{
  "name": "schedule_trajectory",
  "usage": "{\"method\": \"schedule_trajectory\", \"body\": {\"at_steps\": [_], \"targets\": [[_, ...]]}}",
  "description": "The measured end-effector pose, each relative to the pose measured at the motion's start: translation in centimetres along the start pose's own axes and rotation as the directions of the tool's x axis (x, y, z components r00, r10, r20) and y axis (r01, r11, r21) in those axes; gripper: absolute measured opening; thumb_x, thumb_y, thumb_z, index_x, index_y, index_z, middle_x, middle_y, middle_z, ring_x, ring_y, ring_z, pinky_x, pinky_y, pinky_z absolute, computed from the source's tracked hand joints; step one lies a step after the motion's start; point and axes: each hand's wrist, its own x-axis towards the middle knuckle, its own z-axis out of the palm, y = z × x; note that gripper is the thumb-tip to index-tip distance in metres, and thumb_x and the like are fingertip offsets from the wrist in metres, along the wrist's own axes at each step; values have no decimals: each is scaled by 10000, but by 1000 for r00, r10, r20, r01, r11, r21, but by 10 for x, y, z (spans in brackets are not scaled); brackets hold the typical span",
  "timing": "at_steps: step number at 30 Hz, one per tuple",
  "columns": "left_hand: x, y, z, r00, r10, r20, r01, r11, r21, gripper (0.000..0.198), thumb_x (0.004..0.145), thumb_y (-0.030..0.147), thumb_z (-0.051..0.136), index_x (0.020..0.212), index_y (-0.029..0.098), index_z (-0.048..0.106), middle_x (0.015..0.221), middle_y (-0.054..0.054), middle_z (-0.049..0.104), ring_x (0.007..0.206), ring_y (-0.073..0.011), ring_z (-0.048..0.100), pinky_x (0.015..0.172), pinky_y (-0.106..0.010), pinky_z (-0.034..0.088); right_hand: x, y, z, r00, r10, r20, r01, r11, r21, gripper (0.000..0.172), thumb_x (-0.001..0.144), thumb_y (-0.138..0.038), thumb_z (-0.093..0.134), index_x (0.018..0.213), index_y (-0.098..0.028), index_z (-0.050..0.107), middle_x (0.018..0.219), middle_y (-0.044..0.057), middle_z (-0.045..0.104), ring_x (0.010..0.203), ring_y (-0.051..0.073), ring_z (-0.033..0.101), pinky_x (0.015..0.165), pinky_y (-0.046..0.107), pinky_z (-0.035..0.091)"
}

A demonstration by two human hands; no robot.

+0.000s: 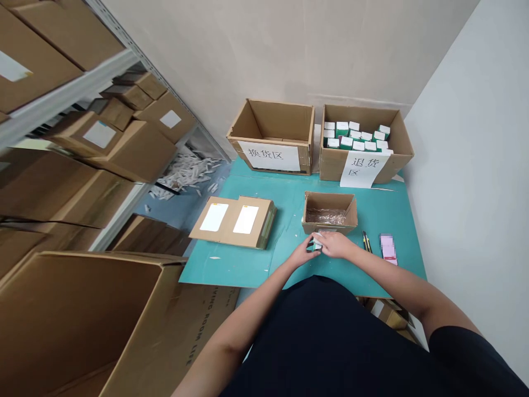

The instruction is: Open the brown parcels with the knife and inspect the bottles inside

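Between my two hands is a small white and green box point(317, 246), held just in front of a small open carton point(309, 225). My left hand point(303, 252) grips the box from the left, thumb and fingers bent round it. From the right, my right hand point(335, 244) closes on its top, and its fingers partly cover it. Clear plastic wrap point(328, 216) lies inside the carton. To the right of my right hand rests a yellow and black utility knife point(366, 241).
At the back stand two large labelled cartons, a left one point(270, 160) and a right one point(330, 168) holding several white and green boxes point(358, 145). Flattened cardboard point(225, 229) lies at left on the green table point(289, 190). Pink slips point(388, 248) lie at right. Shelves point(115, 66) flank the left side.
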Motion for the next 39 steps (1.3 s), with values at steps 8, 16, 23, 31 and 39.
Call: {"method": "schedule_trajectory", "body": {"at_steps": [8, 16, 23, 31, 39], "targets": [[-9, 11, 4, 999, -30, 11, 30, 999, 23, 932, 722, 485, 828, 1498, 204, 395, 1539, -197, 460, 1353, -359, 522, 1025, -485, 524, -2, 11, 12, 820, 533, -208, -305, 715, 629, 439, 1009, -397, 384, 1370, -235, 575, 1114, 65, 748, 930, 229, 717, 787, 339, 579], [-5, 20, 13, 989, -48, -143, 72, 983, 170, 791, 766, 478, 793, 1423, 175, 472, 1412, -189, 583, 1274, -332, 586, 1071, -485, 475, 1, 2, 17, 678, 645, -352, -509, 758, 408, 242, 989, -337, 483, 1147, -197, 601, 1079, 107, 671, 908, 247, 671, 818, 364, 529], [7, 37, 17, 962, -130, -241, 208, 920, 332, 774, 723, 450, 821, 1380, 174, 520, 1299, -169, 662, 1170, -344, 647, 984, -437, 516, -3, 4, 11, 901, 385, -199, -397, 918, -23, 273, 972, -139, 456, 1089, -218, 690, 1023, 114, 637, 1011, 264, 595, 852, 341, 495], [13, 47, 15, 970, -119, -211, 197, 894, 402, 773, 669, 461, 856, 1320, 165, 562, 1245, -161, 696, 1147, -363, 660, 936, -414, 524, -15, 6, 22, 964, 246, -103, -246, 969, 16, 373, 1012, -245, 481, 1349, -215, 639, 1036, 100, 609, 982, 251, 573, 883, 369, 497], [12, 55, 12, 971, -145, -190, 214, 878, 427, 687, 713, 389, 817, 1318, 158, 588, 1204, -144, 720, 1071, -330, 690, 903, -388, 539, -12, -2, 24, 926, 357, -126, -344, 932, 114, 301, 1004, -254, 495, 1232, -190, 681, 1042, 96, 557, 944, 227, 580, 865, 344, 492]]}}
